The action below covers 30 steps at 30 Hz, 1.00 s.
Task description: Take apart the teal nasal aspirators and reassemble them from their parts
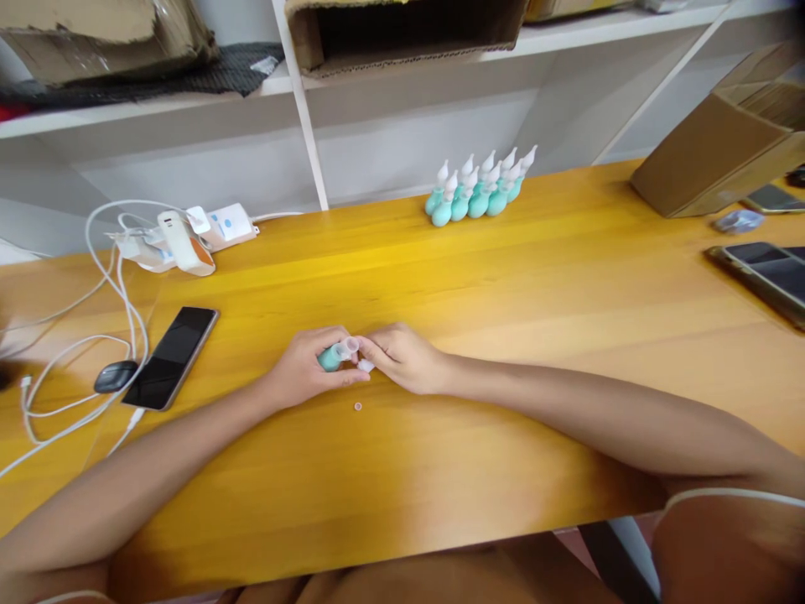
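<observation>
Where the two forearms meet at the middle of the tabletop (440, 277), the left hand (308, 369) is curled closed around a small teal squeeze bulb (329, 358), which lies roughly level, its long axis running left to right and its clear neck (350, 346) pointing toward the right hand (406, 359). That right hand sits just beside the neck, fingers bunched and pinched on a small white piece (366, 365), probably a tip or cap, though it is too small to name with confidence. The gap between the neck's open end and the white piece is slight; the two are near, and whether they touch cannot be told. The right hand is the nearer to the neck's opening, the left to the bulb's body. A tiny pale ring (357, 407) lies loose on the tabletop just in front of both hands, apart from them. Well beyond the hands, toward the back edge, stands a cluster of finished teal bulbs with white tips (479, 189), upright. To the left lie a dark smartphone (171, 356) and white charging cables (119, 285).
</observation>
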Each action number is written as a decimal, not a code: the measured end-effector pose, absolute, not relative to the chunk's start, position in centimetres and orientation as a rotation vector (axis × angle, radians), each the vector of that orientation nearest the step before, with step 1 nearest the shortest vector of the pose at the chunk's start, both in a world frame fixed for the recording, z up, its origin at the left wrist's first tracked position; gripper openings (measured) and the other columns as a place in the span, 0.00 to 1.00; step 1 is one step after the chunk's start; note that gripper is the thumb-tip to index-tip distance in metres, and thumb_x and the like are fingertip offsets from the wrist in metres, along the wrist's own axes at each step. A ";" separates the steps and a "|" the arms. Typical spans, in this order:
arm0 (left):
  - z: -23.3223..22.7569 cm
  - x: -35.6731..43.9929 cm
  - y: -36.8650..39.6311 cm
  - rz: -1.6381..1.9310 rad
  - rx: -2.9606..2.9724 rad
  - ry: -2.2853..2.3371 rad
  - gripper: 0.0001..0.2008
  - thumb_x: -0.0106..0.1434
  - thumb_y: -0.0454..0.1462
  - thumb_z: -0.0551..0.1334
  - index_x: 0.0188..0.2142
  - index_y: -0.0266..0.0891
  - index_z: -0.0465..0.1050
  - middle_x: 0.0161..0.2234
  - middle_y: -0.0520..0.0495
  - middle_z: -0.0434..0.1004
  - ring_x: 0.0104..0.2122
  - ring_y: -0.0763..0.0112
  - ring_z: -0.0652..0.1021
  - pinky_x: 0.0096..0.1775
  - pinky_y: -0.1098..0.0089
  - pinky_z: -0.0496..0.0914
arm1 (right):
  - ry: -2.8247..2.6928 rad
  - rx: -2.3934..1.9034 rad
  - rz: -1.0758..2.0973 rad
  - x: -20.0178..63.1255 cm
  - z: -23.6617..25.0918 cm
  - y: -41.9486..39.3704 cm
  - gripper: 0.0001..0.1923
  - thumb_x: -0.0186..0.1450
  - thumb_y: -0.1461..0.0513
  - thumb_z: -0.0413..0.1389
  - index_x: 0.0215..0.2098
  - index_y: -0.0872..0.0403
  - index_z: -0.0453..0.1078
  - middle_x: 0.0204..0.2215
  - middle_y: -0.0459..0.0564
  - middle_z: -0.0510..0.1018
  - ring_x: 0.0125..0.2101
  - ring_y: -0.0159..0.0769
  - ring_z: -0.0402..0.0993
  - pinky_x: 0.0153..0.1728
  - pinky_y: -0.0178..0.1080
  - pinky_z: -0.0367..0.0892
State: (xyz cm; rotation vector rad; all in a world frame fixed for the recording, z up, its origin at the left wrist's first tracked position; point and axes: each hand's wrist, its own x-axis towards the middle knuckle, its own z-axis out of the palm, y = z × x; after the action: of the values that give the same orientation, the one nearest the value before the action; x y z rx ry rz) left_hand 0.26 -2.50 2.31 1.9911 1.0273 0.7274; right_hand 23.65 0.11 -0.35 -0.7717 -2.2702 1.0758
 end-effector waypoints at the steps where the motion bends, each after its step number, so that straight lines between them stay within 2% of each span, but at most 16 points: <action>1: 2.3 0.2 -2.5 0.737 1.974 1.012 0.13 0.65 0.43 0.77 0.35 0.39 0.78 0.35 0.50 0.84 0.33 0.70 0.80 0.39 0.69 0.72 | -2.277 -0.752 1.089 23.6 -0.3 0.1 0.30 0.85 0.50 0.43 0.39 0.57 0.79 0.34 0.50 0.85 0.31 0.29 0.78 0.38 0.34 0.64; 9: 2.7 0.3 -2.6 0.749 1.948 0.908 0.06 0.65 0.37 0.74 0.34 0.39 0.79 0.34 0.50 0.85 0.32 0.72 0.81 0.38 0.71 0.75 | -2.291 -0.594 1.136 23.9 -0.6 0.6 0.32 0.85 0.47 0.42 0.37 0.57 0.77 0.28 0.48 0.79 0.28 0.28 0.72 0.36 0.34 0.62; 14: 2.6 0.5 -2.7 0.803 2.054 0.888 0.03 0.62 0.32 0.70 0.35 0.39 0.78 0.33 0.51 0.84 0.31 0.73 0.80 0.36 0.73 0.74 | -2.291 -0.599 1.131 23.8 -0.7 0.6 0.33 0.85 0.47 0.41 0.36 0.57 0.76 0.28 0.48 0.79 0.28 0.29 0.72 0.35 0.34 0.62; 18: 2.8 0.3 -2.5 0.672 2.141 0.763 0.03 0.63 0.31 0.69 0.36 0.40 0.78 0.35 0.51 0.84 0.33 0.73 0.81 0.38 0.73 0.74 | -2.268 -0.600 1.092 24.3 -0.4 1.0 0.34 0.86 0.47 0.41 0.31 0.56 0.73 0.27 0.48 0.79 0.28 0.29 0.73 0.36 0.34 0.64; 22: 3.0 0.0 -2.1 0.430 2.282 0.563 0.07 0.63 0.28 0.68 0.36 0.42 0.79 0.35 0.53 0.84 0.37 0.72 0.82 0.43 0.74 0.73 | -2.435 -0.590 0.807 24.8 -0.3 1.8 0.31 0.86 0.50 0.42 0.36 0.56 0.76 0.33 0.50 0.83 0.34 0.32 0.76 0.40 0.36 0.63; 26: 3.0 -0.4 -1.7 0.388 2.280 0.528 0.06 0.64 0.30 0.70 0.38 0.42 0.78 0.35 0.52 0.84 0.36 0.71 0.81 0.42 0.73 0.73 | -2.571 -0.745 0.321 24.9 -1.1 2.2 0.34 0.86 0.46 0.39 0.38 0.56 0.75 0.33 0.52 0.80 0.29 0.32 0.67 0.33 0.39 0.52; 30: 3.2 -0.4 -1.7 0.365 2.276 0.533 0.04 0.66 0.33 0.71 0.38 0.42 0.78 0.35 0.50 0.83 0.36 0.69 0.80 0.42 0.71 0.72 | -2.608 -0.711 0.110 24.9 -1.5 2.2 0.34 0.87 0.47 0.36 0.40 0.57 0.74 0.33 0.52 0.77 0.28 0.32 0.63 0.32 0.39 0.47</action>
State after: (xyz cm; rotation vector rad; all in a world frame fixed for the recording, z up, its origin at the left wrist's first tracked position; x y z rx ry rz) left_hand -0.42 -1.66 3.15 2.2760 0.5328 0.3649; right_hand 24.86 2.21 -1.51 -0.7105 -2.6076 0.1103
